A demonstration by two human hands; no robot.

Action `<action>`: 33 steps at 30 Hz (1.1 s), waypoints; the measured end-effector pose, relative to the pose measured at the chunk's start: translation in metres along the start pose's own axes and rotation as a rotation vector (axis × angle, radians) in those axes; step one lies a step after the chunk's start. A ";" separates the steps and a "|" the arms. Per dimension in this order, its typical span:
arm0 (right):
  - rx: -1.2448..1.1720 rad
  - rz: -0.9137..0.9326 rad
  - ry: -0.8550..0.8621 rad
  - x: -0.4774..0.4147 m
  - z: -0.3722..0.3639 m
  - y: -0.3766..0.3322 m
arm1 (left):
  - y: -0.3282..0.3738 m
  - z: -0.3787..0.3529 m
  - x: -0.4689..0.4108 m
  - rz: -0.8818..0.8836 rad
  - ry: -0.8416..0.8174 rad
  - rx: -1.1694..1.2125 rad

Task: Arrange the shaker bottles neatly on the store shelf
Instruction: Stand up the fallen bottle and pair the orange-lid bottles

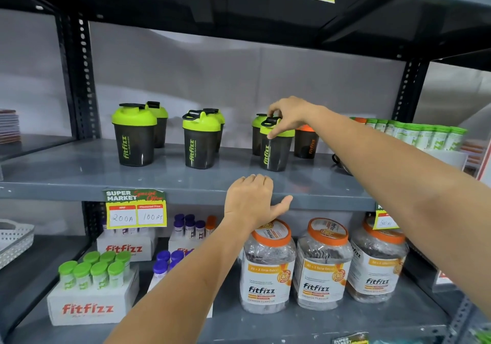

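Dark shaker bottles with lime-green lids stand in pairs on the grey middle shelf (79, 168): one pair at the left (134, 134), one in the middle (200, 139), one at the right (275, 149). An orange-lidded shaker (305, 143) stands just right of them. My right hand (288, 115) grips the lid of the front right shaker from above, the bottle standing upright on the shelf. My left hand (253, 200) rests flat on the shelf's front edge below it, holding nothing.
Green-capped tubes (414, 134) line the shelf's right end. A dark object lies partly hidden behind my right forearm. Below stand large orange-lidded jars (268, 266), boxes of green tubes (93, 288) and purple tubes (188, 227). A price tag (135, 208) hangs from the shelf edge.
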State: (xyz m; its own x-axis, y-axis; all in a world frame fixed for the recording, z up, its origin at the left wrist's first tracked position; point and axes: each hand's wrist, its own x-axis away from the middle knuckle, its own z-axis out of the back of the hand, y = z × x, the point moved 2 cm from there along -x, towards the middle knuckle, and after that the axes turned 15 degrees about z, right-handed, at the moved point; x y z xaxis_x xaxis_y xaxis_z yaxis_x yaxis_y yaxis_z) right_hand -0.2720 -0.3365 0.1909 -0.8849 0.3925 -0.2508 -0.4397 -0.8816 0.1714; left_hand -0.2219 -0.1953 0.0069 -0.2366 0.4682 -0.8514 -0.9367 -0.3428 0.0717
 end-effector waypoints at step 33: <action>-0.217 0.224 0.109 0.015 -0.015 0.015 | 0.000 -0.001 -0.001 0.015 0.009 -0.044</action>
State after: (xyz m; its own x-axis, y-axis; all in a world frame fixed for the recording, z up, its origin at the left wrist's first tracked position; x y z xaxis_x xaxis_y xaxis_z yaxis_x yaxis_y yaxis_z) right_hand -0.2894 -0.3479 0.1760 -0.9291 0.1627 -0.3320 -0.1828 -0.9827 0.0299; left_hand -0.2209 -0.1971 0.0074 -0.2481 0.4550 -0.8552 -0.9208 -0.3852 0.0622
